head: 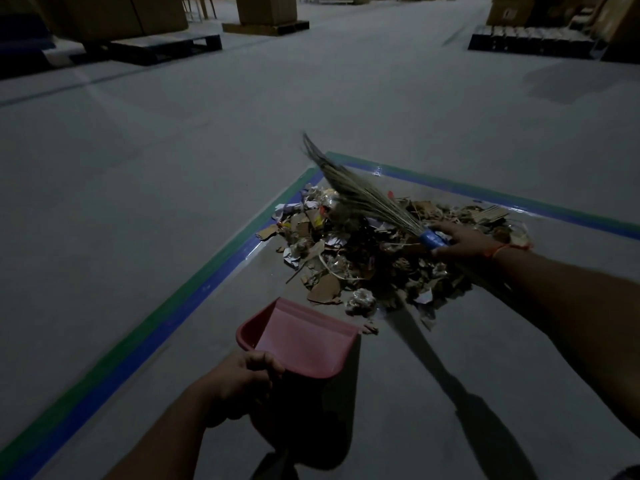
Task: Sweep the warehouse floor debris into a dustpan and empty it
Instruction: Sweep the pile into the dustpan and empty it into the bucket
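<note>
A heap of debris (374, 258), torn cardboard, crumpled paper and plastic scraps, lies on the grey floor inside a taped corner. My right hand (464, 239) grips the blue-wrapped handle of a grass broom (356, 194), whose bristles fan up and to the left over the heap. My left hand (242, 379) holds the rear edge of a red dustpan (304, 337). The pan's open mouth faces the heap, a short gap away, and no debris shows inside it. A crumpled paper ball (362, 301) lies just beyond the pan's mouth.
Green and blue floor tape (166, 317) marks the corner around the heap. Pallets with cardboard boxes stand far back at the left (145, 46), centre (266, 15) and right (536, 39). Open grey floor stretches between them.
</note>
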Demonstrator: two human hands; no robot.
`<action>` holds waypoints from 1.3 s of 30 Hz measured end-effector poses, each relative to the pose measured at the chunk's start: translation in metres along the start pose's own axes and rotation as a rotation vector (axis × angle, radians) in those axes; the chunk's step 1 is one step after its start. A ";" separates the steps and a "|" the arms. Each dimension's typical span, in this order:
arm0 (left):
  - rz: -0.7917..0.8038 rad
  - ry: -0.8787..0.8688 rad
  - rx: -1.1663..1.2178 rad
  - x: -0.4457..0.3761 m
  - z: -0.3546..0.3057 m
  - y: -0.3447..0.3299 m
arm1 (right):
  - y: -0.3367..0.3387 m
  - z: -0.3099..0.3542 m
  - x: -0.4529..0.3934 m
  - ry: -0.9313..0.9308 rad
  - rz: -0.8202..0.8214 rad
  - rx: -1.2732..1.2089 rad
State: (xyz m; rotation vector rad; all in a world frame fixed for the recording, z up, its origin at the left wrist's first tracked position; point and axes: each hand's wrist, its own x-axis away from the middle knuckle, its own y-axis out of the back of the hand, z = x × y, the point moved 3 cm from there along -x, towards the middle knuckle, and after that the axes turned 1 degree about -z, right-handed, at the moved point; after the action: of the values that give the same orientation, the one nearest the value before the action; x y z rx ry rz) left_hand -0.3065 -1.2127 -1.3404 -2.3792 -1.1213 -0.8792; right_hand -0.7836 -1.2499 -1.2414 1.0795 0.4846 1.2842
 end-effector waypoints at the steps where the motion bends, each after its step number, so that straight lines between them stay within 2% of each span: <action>1: -0.012 -0.002 -0.013 -0.002 0.001 0.000 | 0.000 -0.002 0.000 0.000 0.000 0.006; 7: -0.076 -0.040 -0.066 -0.021 -0.015 -0.010 | 0.000 -0.010 -0.003 -0.010 0.048 0.052; 10: -0.077 -0.043 -0.089 -0.038 -0.026 -0.012 | 0.001 -0.012 -0.006 0.030 0.054 0.073; 15: -0.069 -0.067 -0.091 -0.066 -0.045 -0.012 | -0.011 -0.028 -0.014 0.091 0.160 0.186; 21: -0.045 -0.029 -0.061 -0.090 -0.051 -0.009 | -0.032 -0.039 -0.036 0.048 0.158 0.231; 27: -0.037 -0.029 -0.049 -0.112 -0.059 -0.006 | -0.085 -0.073 -0.049 0.123 0.426 0.228; 31: -0.090 -0.066 -0.083 -0.128 -0.073 -0.010 | -0.086 -0.055 -0.013 0.105 0.542 0.196; 35: -0.087 -0.081 -0.092 -0.137 -0.079 -0.010 | -0.070 -0.046 0.011 0.125 0.453 0.117; 39: -0.086 -0.089 -0.066 -0.132 -0.073 -0.004 | -0.052 -0.047 -0.008 0.189 0.340 0.102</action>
State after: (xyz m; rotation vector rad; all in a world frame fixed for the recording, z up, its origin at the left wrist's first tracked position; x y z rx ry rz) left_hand -0.4019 -1.3241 -1.3745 -2.4615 -1.2563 -0.8584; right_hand -0.7966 -1.2359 -1.3088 1.1647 0.5280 1.6864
